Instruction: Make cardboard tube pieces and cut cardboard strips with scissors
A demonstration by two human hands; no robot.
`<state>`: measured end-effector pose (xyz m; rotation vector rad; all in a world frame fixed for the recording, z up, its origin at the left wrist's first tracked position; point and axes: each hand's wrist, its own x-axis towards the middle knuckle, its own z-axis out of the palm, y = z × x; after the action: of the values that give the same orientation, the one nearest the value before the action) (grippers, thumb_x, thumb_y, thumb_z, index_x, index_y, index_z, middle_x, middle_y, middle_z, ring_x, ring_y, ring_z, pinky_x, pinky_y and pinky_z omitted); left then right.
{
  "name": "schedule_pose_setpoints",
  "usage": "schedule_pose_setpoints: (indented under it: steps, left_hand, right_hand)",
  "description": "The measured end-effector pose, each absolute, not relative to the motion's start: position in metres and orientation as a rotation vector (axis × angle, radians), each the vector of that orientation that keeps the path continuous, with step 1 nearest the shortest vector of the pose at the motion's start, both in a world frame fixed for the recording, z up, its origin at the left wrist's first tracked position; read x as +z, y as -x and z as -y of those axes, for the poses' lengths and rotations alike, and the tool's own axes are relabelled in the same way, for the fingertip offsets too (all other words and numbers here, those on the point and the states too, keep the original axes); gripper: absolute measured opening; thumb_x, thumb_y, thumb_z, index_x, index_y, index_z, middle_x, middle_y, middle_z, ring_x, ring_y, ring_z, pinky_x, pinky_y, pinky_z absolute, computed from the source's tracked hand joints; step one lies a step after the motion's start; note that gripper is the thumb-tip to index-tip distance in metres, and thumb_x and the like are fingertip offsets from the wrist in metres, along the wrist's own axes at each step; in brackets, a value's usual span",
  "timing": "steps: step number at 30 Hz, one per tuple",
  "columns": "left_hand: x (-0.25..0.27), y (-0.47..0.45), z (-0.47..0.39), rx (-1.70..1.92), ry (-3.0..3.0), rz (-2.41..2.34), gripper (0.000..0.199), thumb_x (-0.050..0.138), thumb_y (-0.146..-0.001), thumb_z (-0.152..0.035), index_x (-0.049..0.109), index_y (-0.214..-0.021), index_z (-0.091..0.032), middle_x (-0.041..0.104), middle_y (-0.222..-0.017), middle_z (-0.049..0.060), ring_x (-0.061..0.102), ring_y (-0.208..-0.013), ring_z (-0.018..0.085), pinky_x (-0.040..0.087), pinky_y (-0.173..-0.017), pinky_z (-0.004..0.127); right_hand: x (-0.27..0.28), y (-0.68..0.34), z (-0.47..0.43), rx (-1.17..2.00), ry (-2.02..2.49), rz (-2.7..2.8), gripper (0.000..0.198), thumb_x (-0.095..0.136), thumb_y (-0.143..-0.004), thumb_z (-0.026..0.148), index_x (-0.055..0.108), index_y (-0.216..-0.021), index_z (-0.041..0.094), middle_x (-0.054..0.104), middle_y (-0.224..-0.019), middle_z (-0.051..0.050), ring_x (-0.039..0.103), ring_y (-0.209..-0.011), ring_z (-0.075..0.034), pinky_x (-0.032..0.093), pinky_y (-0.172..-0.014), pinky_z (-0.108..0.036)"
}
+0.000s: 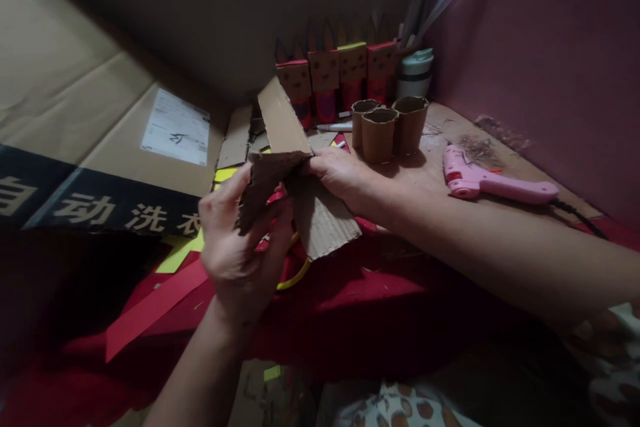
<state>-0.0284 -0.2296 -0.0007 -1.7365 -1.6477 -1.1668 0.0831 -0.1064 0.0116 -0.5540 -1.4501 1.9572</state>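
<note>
Between my two hands is a bent strip of brown cardboard [283,117] with rough torn edges, its panels folded at angles to one another. My left hand [240,233] grips the darker folded panel on the left side. Pinched at the fold by my right hand [337,173], the strip sends one panel upward and another down toward me. Below it, partly hidden by my left hand, shows a yellow loop-shaped handle [297,275]. A red paper strip [155,307] lies left of my left hand, with yellow paper [180,253] beside it.
A large printed cardboard box [100,100] leans in from the left. Several cardboard figures with faces [325,70] stand at the back, beside a lidded cup [416,73]. Three cardboard tubes [379,137] stand before them. A pink glue gun [495,180] lies at right, its cord trailing off.
</note>
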Motion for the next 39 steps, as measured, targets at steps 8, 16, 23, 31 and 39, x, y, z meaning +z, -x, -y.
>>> schedule_pose_setpoints:
  steps: [8, 16, 23, 31, 39]
  left_hand:
    - [-0.001, 0.033, 0.215, -0.725, 1.764, 1.719, 0.016, 0.054, -0.085, -0.025, 0.07, -0.083, -0.024, 0.07, -0.079, 0.005, 0.063, -0.085, 0.025, 0.042, -0.092, 0.046]
    - [-0.001, 0.031, 0.201, -0.665, 1.765, 1.711, 0.011, 0.054, -0.08, -0.025, 0.062, -0.074, -0.02, 0.066, -0.079, 0.009, 0.06, -0.087, 0.028, 0.043, -0.083, 0.043]
    - [-0.004, 0.033, 0.205, -0.741, 1.576, 1.707, 0.008, 0.055, -0.077, -0.024, 0.062, -0.074, -0.021, 0.064, -0.071, 0.004, 0.06, -0.072, 0.023, 0.044, -0.07, 0.036]
    - [-0.006, 0.037, 0.208, -0.618, 1.577, 1.73, 0.017, 0.051, -0.082, -0.024, 0.067, -0.08, -0.02, 0.062, -0.066, 0.005, 0.057, -0.065, 0.021, 0.039, -0.061, 0.033]
    - [-0.002, 0.041, 0.205, -0.609, 1.583, 1.75, 0.012, 0.054, -0.078, -0.023, 0.063, -0.071, -0.022, 0.061, -0.067, 0.005, 0.056, -0.067, 0.022, 0.038, -0.06, 0.033]
  right_hand:
    - [0.01, -0.082, 0.115, 1.826, 0.792, 1.602, 0.007, 0.052, -0.066, 0.015, 0.047, -0.062, 0.019, 0.047, -0.051, -0.001, 0.046, -0.048, -0.014, 0.038, -0.045, -0.026]
    - [0.006, -0.081, 0.113, 1.748, 0.783, 1.669, 0.01, 0.049, -0.068, 0.016, 0.045, -0.06, 0.019, 0.045, -0.052, -0.001, 0.042, -0.045, -0.012, 0.03, -0.042, -0.025]
    - [0.009, -0.082, 0.113, 1.867, 0.561, 1.625, 0.009, 0.048, -0.066, 0.01, 0.048, -0.065, 0.019, 0.045, -0.053, 0.0, 0.045, -0.052, -0.014, 0.041, -0.052, -0.027]
    - [0.008, -0.082, 0.112, 1.799, 0.608, 1.68, 0.01, 0.049, -0.066, 0.01, 0.047, -0.062, 0.019, 0.043, -0.054, 0.0, 0.044, -0.053, -0.014, 0.04, -0.05, -0.027]
    - [0.013, -0.085, 0.108, 1.789, 0.612, 1.721, 0.008, 0.05, -0.063, 0.011, 0.05, -0.067, 0.018, 0.051, -0.056, -0.003, 0.048, -0.052, -0.016, 0.04, -0.047, -0.028]
